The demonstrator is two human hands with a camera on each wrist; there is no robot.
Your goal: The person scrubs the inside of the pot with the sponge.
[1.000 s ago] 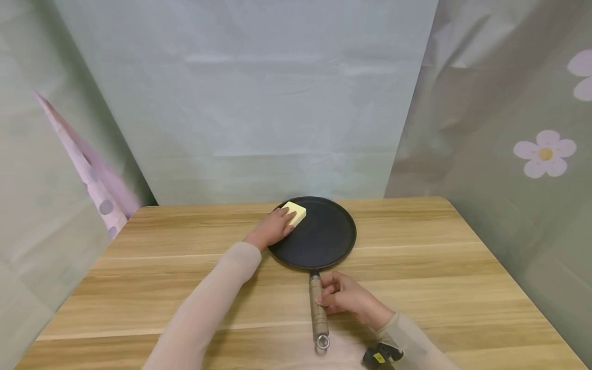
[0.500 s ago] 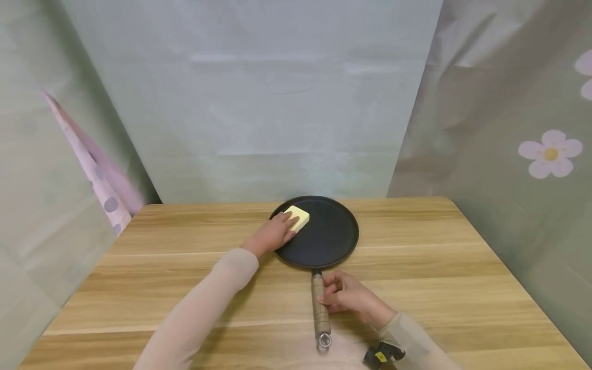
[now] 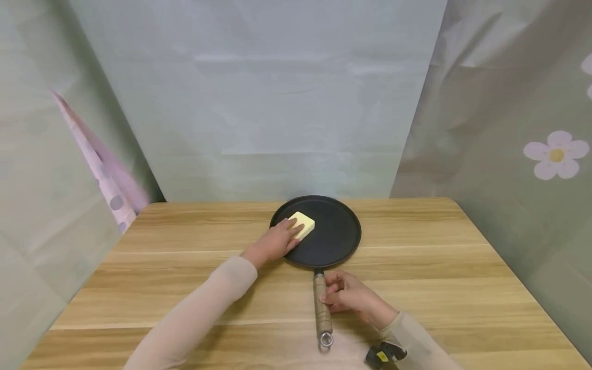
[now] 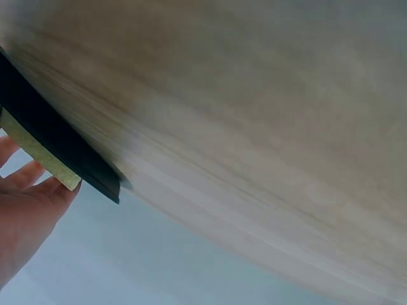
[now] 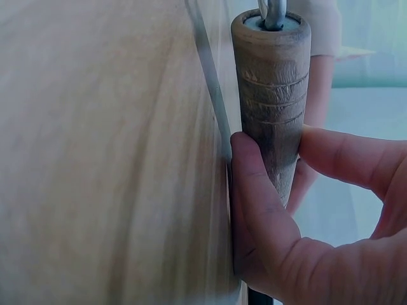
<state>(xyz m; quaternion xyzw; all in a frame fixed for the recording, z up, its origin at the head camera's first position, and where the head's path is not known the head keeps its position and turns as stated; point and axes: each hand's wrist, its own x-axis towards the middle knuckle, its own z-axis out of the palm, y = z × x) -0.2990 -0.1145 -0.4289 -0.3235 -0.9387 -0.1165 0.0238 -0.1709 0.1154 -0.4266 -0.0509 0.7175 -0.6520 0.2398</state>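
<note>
1. Your left hand (image 3: 276,240) pinches yellow sponge (image 3: 304,221), on left half of black pan (image 3: 334,231).
2. Your right hand (image 3: 353,298) pinches wooden handle (image 3: 323,319).
3. Likely wiping step; next stroke calls for even pressure, steady grip.

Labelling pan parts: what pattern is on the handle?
Thin rings around the brown, wood-like handle; shows best in the right wrist view.

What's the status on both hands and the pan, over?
Left hand holds yellow sponge on black pan. Right hand grips wooden handle. No obstruction seen.
</note>
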